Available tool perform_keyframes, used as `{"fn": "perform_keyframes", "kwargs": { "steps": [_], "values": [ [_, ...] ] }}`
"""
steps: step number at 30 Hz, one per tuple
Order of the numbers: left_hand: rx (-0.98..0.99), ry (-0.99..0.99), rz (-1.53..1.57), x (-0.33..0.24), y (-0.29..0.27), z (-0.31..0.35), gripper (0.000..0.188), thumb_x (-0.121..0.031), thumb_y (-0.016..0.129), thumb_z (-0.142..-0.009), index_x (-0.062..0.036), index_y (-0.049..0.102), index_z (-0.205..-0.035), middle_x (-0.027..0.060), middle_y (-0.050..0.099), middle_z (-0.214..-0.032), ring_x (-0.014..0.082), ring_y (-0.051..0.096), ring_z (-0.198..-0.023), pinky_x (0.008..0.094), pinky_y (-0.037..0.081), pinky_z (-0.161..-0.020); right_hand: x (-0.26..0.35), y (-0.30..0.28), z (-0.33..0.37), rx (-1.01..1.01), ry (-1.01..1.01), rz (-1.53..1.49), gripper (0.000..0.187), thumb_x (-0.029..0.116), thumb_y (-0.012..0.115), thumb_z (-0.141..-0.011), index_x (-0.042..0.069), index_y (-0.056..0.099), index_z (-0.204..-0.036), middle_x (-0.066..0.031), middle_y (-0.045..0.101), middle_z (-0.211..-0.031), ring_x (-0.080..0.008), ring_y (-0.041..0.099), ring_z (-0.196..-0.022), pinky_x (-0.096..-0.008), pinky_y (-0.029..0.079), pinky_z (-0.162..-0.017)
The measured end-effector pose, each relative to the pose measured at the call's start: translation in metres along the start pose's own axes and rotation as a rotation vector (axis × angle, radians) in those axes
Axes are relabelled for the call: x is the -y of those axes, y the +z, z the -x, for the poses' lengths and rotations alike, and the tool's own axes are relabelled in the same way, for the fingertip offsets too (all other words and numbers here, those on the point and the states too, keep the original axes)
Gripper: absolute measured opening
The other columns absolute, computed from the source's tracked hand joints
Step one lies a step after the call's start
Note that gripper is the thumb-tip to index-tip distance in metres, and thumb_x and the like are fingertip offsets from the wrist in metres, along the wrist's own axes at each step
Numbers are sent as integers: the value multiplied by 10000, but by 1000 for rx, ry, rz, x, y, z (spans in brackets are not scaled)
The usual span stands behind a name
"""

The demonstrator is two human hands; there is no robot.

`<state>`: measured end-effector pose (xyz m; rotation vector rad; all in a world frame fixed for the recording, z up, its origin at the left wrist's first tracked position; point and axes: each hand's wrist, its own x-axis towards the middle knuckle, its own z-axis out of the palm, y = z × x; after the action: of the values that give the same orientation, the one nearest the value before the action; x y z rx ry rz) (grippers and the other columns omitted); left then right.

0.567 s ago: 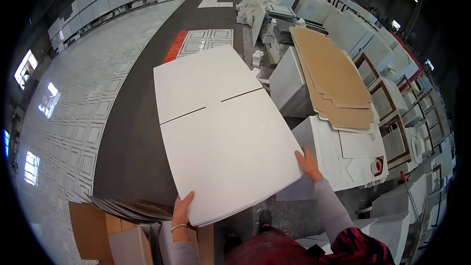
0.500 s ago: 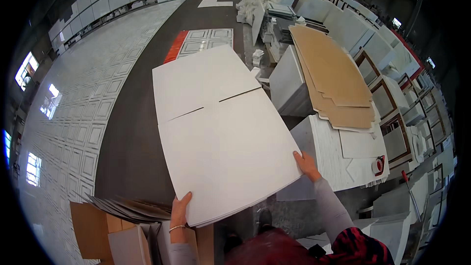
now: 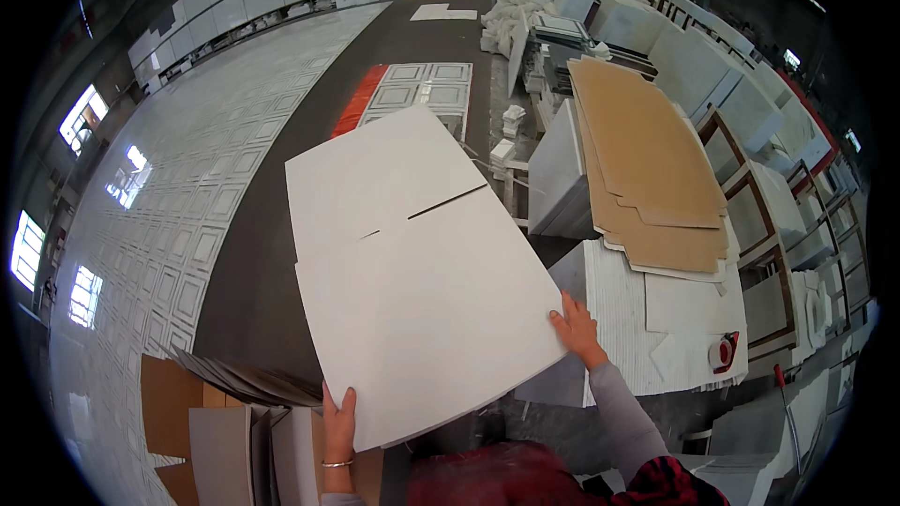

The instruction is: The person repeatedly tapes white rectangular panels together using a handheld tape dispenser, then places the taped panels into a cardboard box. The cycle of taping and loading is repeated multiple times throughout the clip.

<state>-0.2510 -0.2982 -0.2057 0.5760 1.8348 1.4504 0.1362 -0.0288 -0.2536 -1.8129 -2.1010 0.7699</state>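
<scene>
In front of me are large white cardboard sheets (image 3: 431, 309), layered and tilted, with slits cut partway across the upper one. At the near left corner my left hand (image 3: 339, 424) grips the edge, thumb on top and fingers mostly hidden. My right hand (image 3: 578, 328) grips the right edge, its thumb over the top face and some fingers along the side. The sheets' far part covers the near end of a panel with white framed squares (image 3: 424, 84) and a red strip (image 3: 361, 101) along its left side.
A dark grey table surface (image 3: 258, 290) runs away from me beside glossy patterned tiles (image 3: 178, 253). Upright cardboard (image 3: 220, 445) stands at lower left. To the right, brown cardboard sheets (image 3: 656, 145) lie on a white stack (image 3: 614, 337) with a tape dispenser (image 3: 722, 353). Stone slabs and wooden frames stand beyond.
The view has shifted, so the surroundings appear farther right and lower. The sheets have turned a little, their far end swinging left, and the visible slits look different. Both hands keep their grip.
</scene>
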Motion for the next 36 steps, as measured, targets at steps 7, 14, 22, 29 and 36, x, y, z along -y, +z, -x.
{"fn": "perform_keyframes", "kwargs": {
  "steps": [7,14,22,29,36],
  "values": [
    [150,5,386,-143,24,48,693,88,532,-776,34,286,-1422,149,485,-1310,213,501,-1162,316,409,-980,28,-17,2,-90,-51,181,624,499,524,-878,138,436,-1380,-205,425,-1357,-373,393,-1239,-602,294,-938],
    [356,243,504,-179,128,99,719,113,459,-778,39,203,-1446,131,416,-1348,200,451,-1212,305,371,-1009,273,-115,59,-63,-728,-373,688,358,637,-835,36,387,-1388,-207,446,-1301,-371,418,-1193,-419,375,-977],
    [651,396,400,-165,161,128,725,117,430,-765,57,190,-1447,117,435,-1303,162,460,-1159,269,389,-956,297,-156,84,-260,-544,60,638,230,667,-793,-22,428,-1328,-209,521,-1167,-360,553,-983,-394,467,-843],
    [941,411,335,-145,153,174,712,78,436,-715,94,243,-1400,289,380,-1326,426,408,-1242,407,374,-1011,228,-166,161,-449,-229,-116,619,208,690,-790,-16,464,-1320,-190,498,-1199,-305,547,-1032,-357,486,-823],
    [1263,423,178,-128,173,175,786,-145,719,-784,15,270,-1408,181,383,-1312,290,433,-1218,404,400,-977,148,-156,219,-551,-170,-552,494,143,609,-875,41,483,-1342,-93,480,-1232,-181,533,-1038,-286,474,-825]
  ]
}}
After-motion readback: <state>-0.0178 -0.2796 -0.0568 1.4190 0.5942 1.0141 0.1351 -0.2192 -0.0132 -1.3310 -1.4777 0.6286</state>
